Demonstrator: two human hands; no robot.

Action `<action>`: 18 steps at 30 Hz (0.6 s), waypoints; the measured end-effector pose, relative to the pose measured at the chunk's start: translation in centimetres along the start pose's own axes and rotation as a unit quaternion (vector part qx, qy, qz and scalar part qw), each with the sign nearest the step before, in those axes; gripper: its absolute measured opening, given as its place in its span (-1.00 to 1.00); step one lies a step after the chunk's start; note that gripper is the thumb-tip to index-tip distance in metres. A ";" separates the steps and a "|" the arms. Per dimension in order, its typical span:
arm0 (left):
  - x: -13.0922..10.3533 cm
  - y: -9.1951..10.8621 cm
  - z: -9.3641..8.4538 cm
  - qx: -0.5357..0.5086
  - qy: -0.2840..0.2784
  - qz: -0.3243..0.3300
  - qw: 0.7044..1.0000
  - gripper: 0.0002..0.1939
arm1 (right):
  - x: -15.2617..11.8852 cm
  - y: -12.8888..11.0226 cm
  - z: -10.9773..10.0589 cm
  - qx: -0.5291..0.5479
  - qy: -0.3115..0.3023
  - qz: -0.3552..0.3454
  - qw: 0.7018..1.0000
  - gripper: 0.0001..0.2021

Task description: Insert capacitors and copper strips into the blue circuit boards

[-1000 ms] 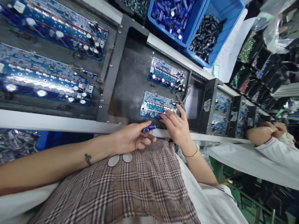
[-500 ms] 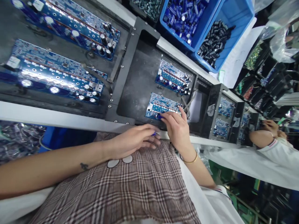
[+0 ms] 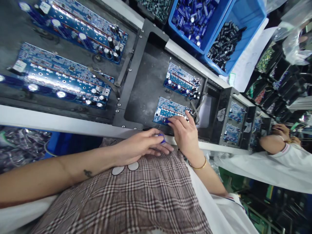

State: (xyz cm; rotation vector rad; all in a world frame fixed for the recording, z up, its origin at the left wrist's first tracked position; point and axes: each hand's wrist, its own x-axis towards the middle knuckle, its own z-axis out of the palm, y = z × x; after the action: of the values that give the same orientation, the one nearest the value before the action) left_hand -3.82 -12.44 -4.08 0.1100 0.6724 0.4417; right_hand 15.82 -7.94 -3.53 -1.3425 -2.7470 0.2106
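Observation:
My left hand (image 3: 140, 144) is over my lap near the table edge, its thumb and fingers closed on a blue capacitor (image 3: 162, 138). Reaching over the near edge, my right hand (image 3: 185, 132) pinches another blue capacitor (image 3: 167, 120) at the lower edge of a blue circuit board (image 3: 163, 105). Its fingertips cover part of that board, so I cannot tell whether the capacitor's leads are in it. A second circuit board (image 3: 182, 79) lies just beyond in the same black tray (image 3: 143, 81), with several capacitors standing along its lower and right sides.
Two larger-looking boards (image 3: 65, 68) lie in a tray on the left. Beyond the line, blue bins hold blue capacitors (image 3: 195, 19) and black capacitors (image 3: 225, 44). More trayed boards (image 3: 232, 131) continue rightward, where a co-worker's hand (image 3: 281, 130) is busy. A blue container (image 3: 58, 143) sits below left.
My left thumb and fingers have shifted slightly right, and the blue capacitor between them shows more clearly. My right hand stays at the board's edge. The view has shifted a little.

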 end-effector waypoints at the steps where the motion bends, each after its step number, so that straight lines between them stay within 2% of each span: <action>1: 0.0 0.0 0.0 -0.003 -0.013 -0.001 1.000 -0.79 | 0.0 0.0 0.0 0.002 -0.002 -0.002 1.000 -0.80; 3: -0.2 0.0 0.0 -0.005 -0.024 0.004 1.000 -0.75 | -0.1 0.1 0.0 0.005 -0.006 -0.003 1.000 -0.80; 6: -0.4 0.0 -0.1 -0.016 0.013 0.022 1.000 -0.79 | -0.3 0.2 0.1 0.003 -0.011 -0.015 1.000 -0.78; 8: -0.4 -0.1 -0.1 -0.039 0.026 0.027 0.999 -0.81 | -0.4 0.4 0.1 0.001 -0.013 -0.043 0.999 -0.76; 15: -0.3 -0.3 -0.1 -0.082 -0.003 0.033 0.996 -0.78 | 0.2 1.3 -0.4 -0.021 -0.002 -0.186 0.982 -0.71; 18: -0.5 -0.4 0.1 -0.077 0.003 0.045 0.996 -0.78 | 0.1 1.0 0.1 -0.043 0.023 -0.186 0.981 -0.72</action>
State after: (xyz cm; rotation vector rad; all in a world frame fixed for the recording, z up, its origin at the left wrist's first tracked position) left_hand -3.95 -13.03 -3.75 -0.0060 0.6393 0.5793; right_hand 16.51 -7.21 -3.79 -0.8102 -2.9274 0.0349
